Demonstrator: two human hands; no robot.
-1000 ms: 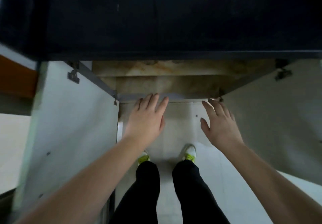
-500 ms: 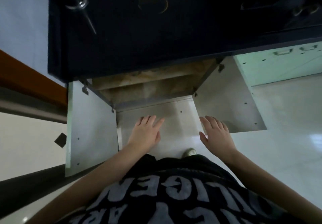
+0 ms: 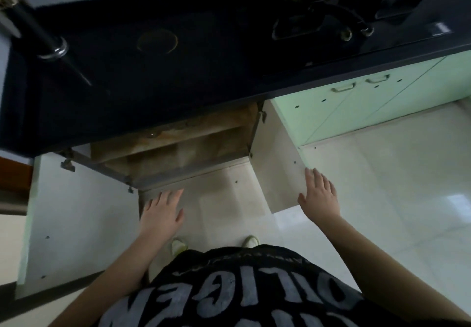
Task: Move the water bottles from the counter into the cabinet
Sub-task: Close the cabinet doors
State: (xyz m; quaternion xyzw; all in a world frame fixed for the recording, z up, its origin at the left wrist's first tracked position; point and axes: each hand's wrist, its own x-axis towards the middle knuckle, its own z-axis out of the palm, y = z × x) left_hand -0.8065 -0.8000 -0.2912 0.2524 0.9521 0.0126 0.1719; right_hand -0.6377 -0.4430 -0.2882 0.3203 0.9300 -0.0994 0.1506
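Water bottles cannot be made out anywhere in this view, neither on the dark counter [image 3: 178, 77] nor inside the cabinet [image 3: 183, 148] beneath it. The counter's surface is very dim; a faucet [image 3: 38, 36] stands at its left end, a round ring mark lies near the middle, and some dark cookware or a stove shape sits blurred at the right, but nothing there reads clearly as a bottle.

The cabinet stands open, both doors swung wide. The left door [image 3: 76, 212] reaches toward the person; the right door [image 3: 277, 171] angles out beside the pale green cabinet fronts [image 3: 356, 107]. Inside, brownish stained shelves show, and the part of them in view carries nothing.

The left hand [image 3: 160, 214] is spread flat with fingers extended, low in front of the cabinet opening, holding nothing. The right hand [image 3: 319, 196] is likewise open and empty, its fingertips at or just beside the outer edge of the right door; whether they actually touch it I cannot tell.

Judged from this, only the preparation is done: the cabinet is open and ready. No bottle is in hand or visibly stored, so the carrying itself appears to lie wholly ahead, starting with finding the bottles on the counter.
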